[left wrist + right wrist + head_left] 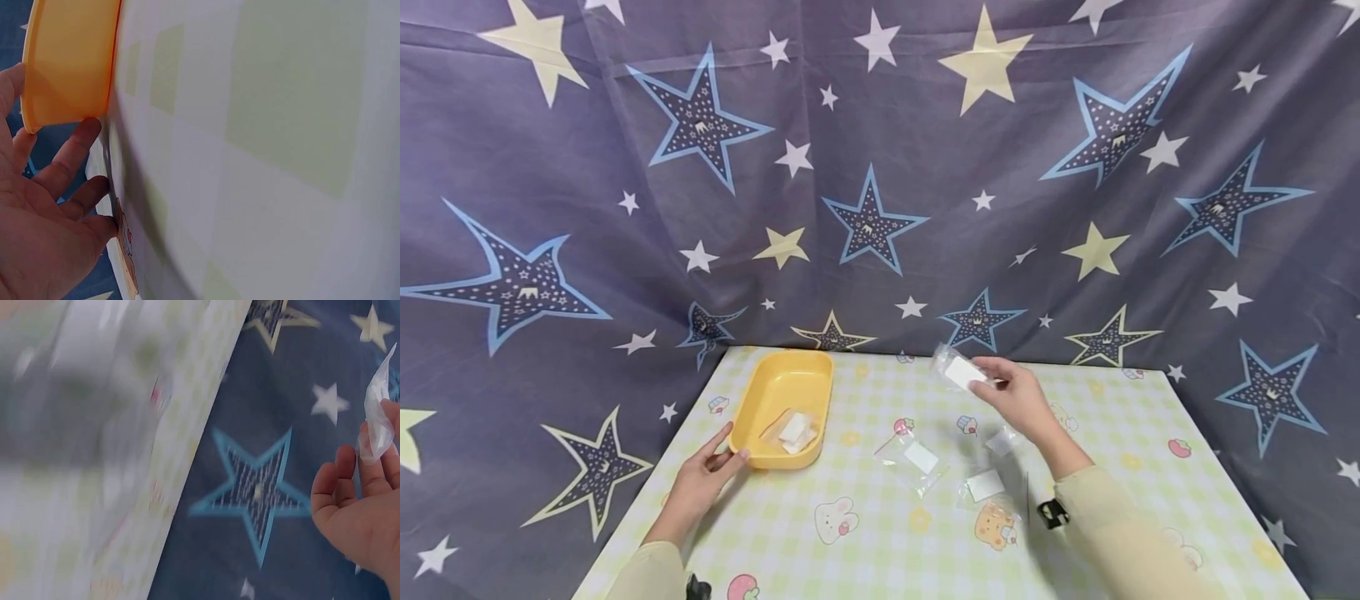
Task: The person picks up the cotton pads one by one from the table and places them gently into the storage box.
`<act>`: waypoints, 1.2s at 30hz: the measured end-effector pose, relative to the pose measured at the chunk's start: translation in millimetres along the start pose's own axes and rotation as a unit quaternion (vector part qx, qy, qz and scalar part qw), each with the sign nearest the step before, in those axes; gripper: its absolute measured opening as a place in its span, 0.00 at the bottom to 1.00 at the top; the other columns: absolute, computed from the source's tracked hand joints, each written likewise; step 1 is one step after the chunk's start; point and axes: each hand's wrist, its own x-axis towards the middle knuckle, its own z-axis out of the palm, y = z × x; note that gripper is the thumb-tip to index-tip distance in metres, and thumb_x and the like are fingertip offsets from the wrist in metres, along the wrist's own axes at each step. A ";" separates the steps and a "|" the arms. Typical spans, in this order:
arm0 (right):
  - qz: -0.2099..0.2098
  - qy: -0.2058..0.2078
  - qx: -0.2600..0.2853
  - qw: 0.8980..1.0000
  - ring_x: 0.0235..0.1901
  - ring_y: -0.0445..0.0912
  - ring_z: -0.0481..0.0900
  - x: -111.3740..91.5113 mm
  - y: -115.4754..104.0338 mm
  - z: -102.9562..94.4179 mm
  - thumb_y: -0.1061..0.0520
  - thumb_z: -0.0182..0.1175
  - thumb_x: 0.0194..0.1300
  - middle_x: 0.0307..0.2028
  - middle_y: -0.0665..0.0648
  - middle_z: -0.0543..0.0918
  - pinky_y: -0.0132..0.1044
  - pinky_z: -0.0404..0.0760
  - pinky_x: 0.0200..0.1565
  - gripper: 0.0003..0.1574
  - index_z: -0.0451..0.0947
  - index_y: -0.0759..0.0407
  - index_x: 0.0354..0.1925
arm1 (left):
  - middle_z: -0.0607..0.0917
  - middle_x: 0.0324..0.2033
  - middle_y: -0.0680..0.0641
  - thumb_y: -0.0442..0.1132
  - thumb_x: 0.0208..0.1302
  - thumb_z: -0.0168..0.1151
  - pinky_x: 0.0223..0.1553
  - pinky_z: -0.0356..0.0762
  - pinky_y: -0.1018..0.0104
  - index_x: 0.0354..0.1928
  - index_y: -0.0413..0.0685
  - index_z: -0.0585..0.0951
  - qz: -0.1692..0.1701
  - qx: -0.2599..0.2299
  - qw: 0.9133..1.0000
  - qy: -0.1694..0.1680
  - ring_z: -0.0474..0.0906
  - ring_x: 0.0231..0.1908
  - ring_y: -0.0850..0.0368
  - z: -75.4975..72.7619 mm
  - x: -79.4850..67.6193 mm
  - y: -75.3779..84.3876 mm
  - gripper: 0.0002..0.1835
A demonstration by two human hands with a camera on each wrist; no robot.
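Observation:
My right hand [1020, 398] pinches a small clear plastic bag [961, 372] with a white rectangle inside, raised over the far part of the table. In the right wrist view the bag [377, 419] appears edge-on between thumb and fingers. My left hand [700, 479] grips the near left corner of a yellow tray [747, 408], its fingers along the side and its thumb at the front. From the left wrist view, the fingertips [91, 128] meet the tray wall [72, 69]. Inside the tray lie bags with white pieces [794, 427], overlapping near its front end.
Three similar clear bags lie on the table: one at the middle [921, 456], one nearer me [985, 485] and one by my right forearm [1002, 442]. A checked cloth [865, 567] covers the table. Behind it hangs a dark star-patterned curtain [880, 308].

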 end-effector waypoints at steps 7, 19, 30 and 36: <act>0.005 -0.068 0.027 0.997 0.43 0.46 0.87 3.8 -18.3 68.7 0.60 0.73 0.67 0.49 0.63 0.92 0.32 0.82 0.47 0.25 0.85 0.62 0.61 | 0.78 0.73 0.36 0.70 0.71 0.64 0.72 0.74 0.45 0.86 0.76 0.54 0.007 0.008 1.000 0.000 0.73 0.74 0.38 -0.5 0.4 0.1 0.47; 0.016 -0.143 0.036 0.989 0.50 0.50 0.85 -0.2 -36.3 150.9 0.55 0.71 0.70 0.52 0.58 0.91 0.40 0.85 0.50 0.22 0.86 0.57 0.60 | 0.79 0.72 0.36 0.70 0.70 0.64 0.69 0.76 0.47 0.86 0.75 0.55 -0.003 0.016 1.000 0.003 0.75 0.72 0.39 -1.1 -0.6 3.0 0.48; 0.020 -0.165 0.018 0.986 0.49 0.46 0.85 7.0 -61.6 192.4 0.56 0.72 0.69 0.51 0.55 0.92 0.38 0.84 0.51 0.22 0.87 0.56 0.60 | 0.79 0.72 0.36 0.68 0.72 0.64 0.71 0.74 0.46 0.86 0.71 0.55 0.000 0.017 1.000 0.010 0.75 0.73 0.38 -2.1 -3.1 2.4 0.47; 0.010 -0.165 0.010 0.986 0.53 0.50 0.86 11.7 -73.0 211.0 0.57 0.72 0.67 0.52 0.55 0.92 0.44 0.84 0.58 0.21 0.88 0.55 0.58 | 0.83 0.68 0.35 0.66 0.72 0.65 0.68 0.77 0.48 0.86 0.68 0.57 0.018 0.029 0.999 0.022 0.79 0.69 0.40 1.0 -0.7 1.2 0.46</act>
